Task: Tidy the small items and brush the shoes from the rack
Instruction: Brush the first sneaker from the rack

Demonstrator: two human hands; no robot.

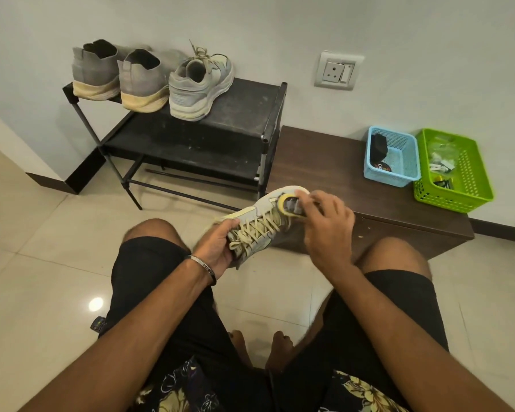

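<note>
A pale grey sneaker with yellowish laces point(257, 224) is held in front of my knees, toe pointing away. My left hand point(217, 245) grips it at the heel end. My right hand point(324, 224) holds a small yellow-edged brush point(292, 205) with dark bristles against the toe of the shoe. On the black shoe rack point(244, 111) stand the matching sneaker point(199, 87) and a pair of grey knit shoes point(116, 75) with yellowed soles.
A low dark wooden bench point(354, 185) right of the rack carries a blue basket point(393, 157) with a dark item inside and a green basket point(455, 171) with small packets. A wall socket point(338, 71) sits above. Glossy tiled floor point(42, 263) lies around me.
</note>
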